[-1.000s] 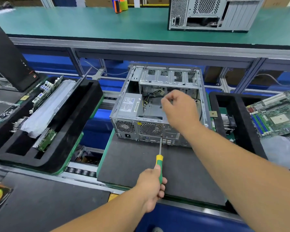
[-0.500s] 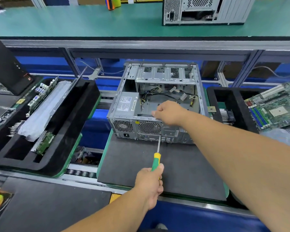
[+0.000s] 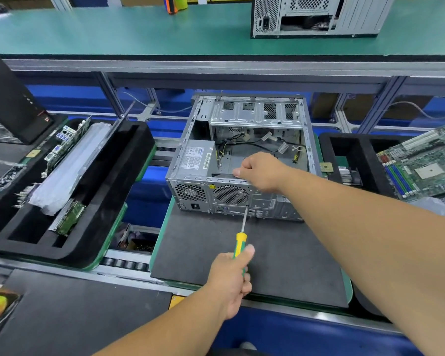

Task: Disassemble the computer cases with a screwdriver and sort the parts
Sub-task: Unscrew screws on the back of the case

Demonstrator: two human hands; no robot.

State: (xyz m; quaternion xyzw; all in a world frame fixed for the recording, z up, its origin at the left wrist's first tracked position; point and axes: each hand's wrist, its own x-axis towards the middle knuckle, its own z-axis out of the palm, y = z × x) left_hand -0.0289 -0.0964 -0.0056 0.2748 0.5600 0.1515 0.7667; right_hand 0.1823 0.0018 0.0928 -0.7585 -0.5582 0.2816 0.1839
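An open silver computer case lies on a dark mat, its rear panel facing me. A grey power supply sits in its left corner, with loose cables inside. My left hand grips the yellow-green handle of a screwdriver. The tool's tip touches the rear panel just below the round fan grille. My right hand curls over the case's near top edge, above the fan grille.
A black foam tray at the left holds circuit boards and a wrapped part. Another black tray at the right carries a green motherboard and a heatsink. A second case stands on the green upper shelf.
My right hand came out of the case's inside and settled on its near top edge. The screwdriver stays against the rear panel. The view shifted slightly.
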